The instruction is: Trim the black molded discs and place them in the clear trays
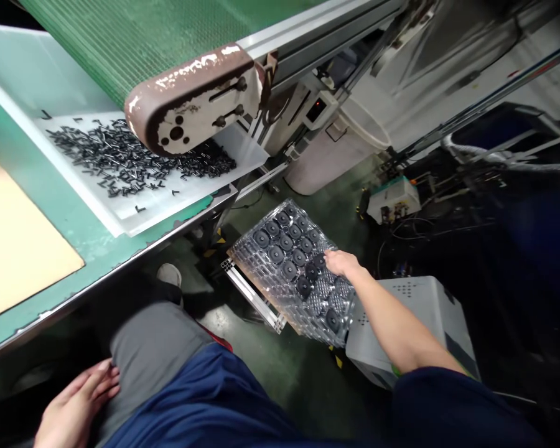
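My right hand (pixel 340 262) reaches out over a clear plastic tray (pixel 280 292) with moulded pockets. Its fingertips are closed together at a round black part (pixel 320 261) near the tray's right side; the exact grip is partly hidden. More round black parts with a centre hole, such as one disc (pixel 276 254), sit in rows in the pockets. Some pockets toward the near right hold no part. My left hand (pixel 77 404) hangs beside my grey-clad thigh, its fingers loosely bent and slightly apart, with nothing seen in it.
A green conveyor belt (pixel 177 31) ends above a white bin (pixel 135 225) of small black pieces on a green table (pixel 42 211). Below the tray shows an aluminium frame (pixel 254 297). A grey box (pixel 406 311) stands right of it, a large pale barrel (pixel 320 158) behind.
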Tool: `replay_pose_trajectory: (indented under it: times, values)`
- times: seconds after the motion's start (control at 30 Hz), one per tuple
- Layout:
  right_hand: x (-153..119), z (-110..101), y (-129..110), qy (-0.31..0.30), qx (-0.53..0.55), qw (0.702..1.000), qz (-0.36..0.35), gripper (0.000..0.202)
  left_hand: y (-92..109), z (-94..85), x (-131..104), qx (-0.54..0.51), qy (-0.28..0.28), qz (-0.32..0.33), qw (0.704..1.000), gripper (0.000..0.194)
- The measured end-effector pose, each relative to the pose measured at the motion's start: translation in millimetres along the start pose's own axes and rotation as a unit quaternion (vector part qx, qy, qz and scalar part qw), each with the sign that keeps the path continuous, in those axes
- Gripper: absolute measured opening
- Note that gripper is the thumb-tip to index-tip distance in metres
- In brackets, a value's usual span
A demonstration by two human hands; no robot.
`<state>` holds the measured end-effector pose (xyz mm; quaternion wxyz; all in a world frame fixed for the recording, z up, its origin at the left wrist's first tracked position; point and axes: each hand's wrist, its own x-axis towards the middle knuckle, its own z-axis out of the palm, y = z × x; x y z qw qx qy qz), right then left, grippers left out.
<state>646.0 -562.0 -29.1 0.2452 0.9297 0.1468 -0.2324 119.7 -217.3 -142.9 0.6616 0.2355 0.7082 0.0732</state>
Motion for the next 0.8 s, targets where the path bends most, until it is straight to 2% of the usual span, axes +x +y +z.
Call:
replay_pose_trajectory:
  times: [0.1, 0.23, 0.3, 0.37, 0.47, 0.5, 0.57, 0.63, 0.73, 0.77, 0.8]
  values:
    - [2, 1, 0, -0.004, 0.028, 0.999, 0.015, 0.038, -1, -2.3, -1, 0.003, -0.005, 0.001, 1.000, 0.008]
    - [-8, -8, -3, 0.020, 0.089, 0.995, 0.040, 0.040, -6, -6.4, 12, 0.007, -0.022, 0.008, 1.000, 0.012]
    - [-20, -16, -16, 0.032, 0.141, 0.989, 0.018, 0.039, -9, -8.6, 16, 0.007, -0.026, 0.021, 0.999, 0.016]
    - [-36, -22, -38, 0.029, 0.203, 0.978, -0.039, 0.046, -12, -10.8, 16, 0.006, -0.033, 0.043, 0.998, 0.023]
    - [-61, -26, -91, 0.002, 0.282, 0.945, -0.166, 0.054, -18, -11.1, 10, -0.010, -0.066, 0.087, 0.994, 0.039]
    - [-70, -27, -113, -0.011, 0.310, 0.925, -0.221, 0.055, -18, -9.9, 8, -0.022, -0.076, 0.105, 0.991, 0.044]
    - [-94, -29, -164, -0.058, 0.373, 0.856, -0.355, 0.059, -18, -6.9, 2, -0.039, -0.104, 0.139, 0.984, 0.055]
    - [-126, -35, -221, -0.075, 0.359, 0.802, -0.471, 0.054, -14, -5.7, -11, -0.045, -0.147, 0.163, 0.975, 0.064]
    - [-176, -49, -309, -0.118, 0.317, 0.739, -0.583, 0.049, -7, -15.5, -53, 0.015, -0.265, 0.205, 0.942, 0.070]
    - [-189, -55, -337, -0.109, 0.346, 0.701, -0.614, 0.045, -5, -23.1, -72, 0.052, -0.306, 0.233, 0.922, 0.067]
    - [-199, -60, -364, -0.089, 0.417, 0.663, -0.615, 0.044, -3, -32.7, -93, 0.081, -0.335, 0.269, 0.899, 0.059]
